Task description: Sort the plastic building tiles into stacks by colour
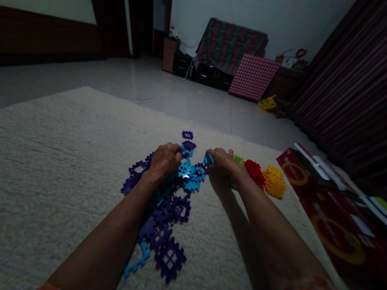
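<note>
My right hand (222,160) pinches a light blue interlocking plastic tile (208,159) a little right of the pile. Over the pile's left side, my left hand (166,160) has its fingers curled down; what they grip, if anything, is hidden. Between the hands lie light blue notched tiles (185,171), one with a window-like grid. Dark purple tiles (170,258) of the same notched kind spread toward me, and a purple tile (187,135) lies at the far end. A bent light blue piece (138,261) rests near my left forearm.
Green tiles (238,159), red tiles (254,173) and a yellow stack (275,181) sit right of my right hand on the cream quilted mat (71,147). Dark red boxes (336,227) line the mat's right edge. A covered cabinet (229,47) stands against the far wall.
</note>
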